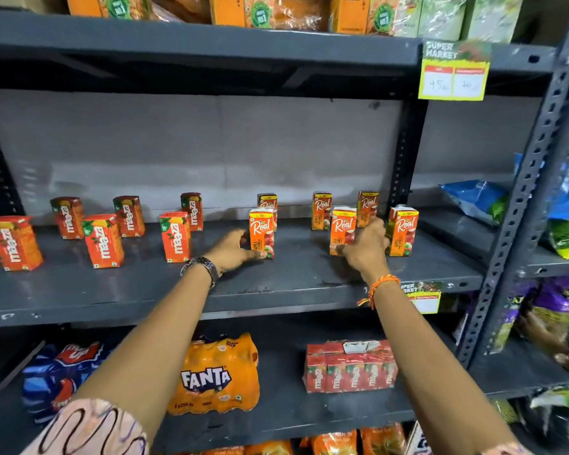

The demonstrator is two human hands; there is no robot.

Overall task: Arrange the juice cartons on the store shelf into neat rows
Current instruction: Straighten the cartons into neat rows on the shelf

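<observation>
Small juice cartons stand upright in two loose rows on the dark grey shelf (pixel 145 290). Several red-orange Maaza cartons (pixel 103 240) fill the left half. Several Real apple cartons take the right half. My left hand (pixel 234 249) grips the base of the front Real carton (pixel 261 229) from its left side. My right hand (pixel 367 246) closes on the lower right side of another front Real carton (pixel 342 228). A third front Real carton (pixel 402 230) stands just right of that hand. Three more Real cartons (pixel 321 210) stand behind.
A yellow price tag (pixel 453 72) hangs from the shelf above. Below sit a Fanta pack (pixel 215 372), a wrapped pack of Maaza cartons (pixel 350 366) and a blue bottle pack (pixel 60 372). A steel upright (pixel 536 165) stands at the right, with snack bags beyond it.
</observation>
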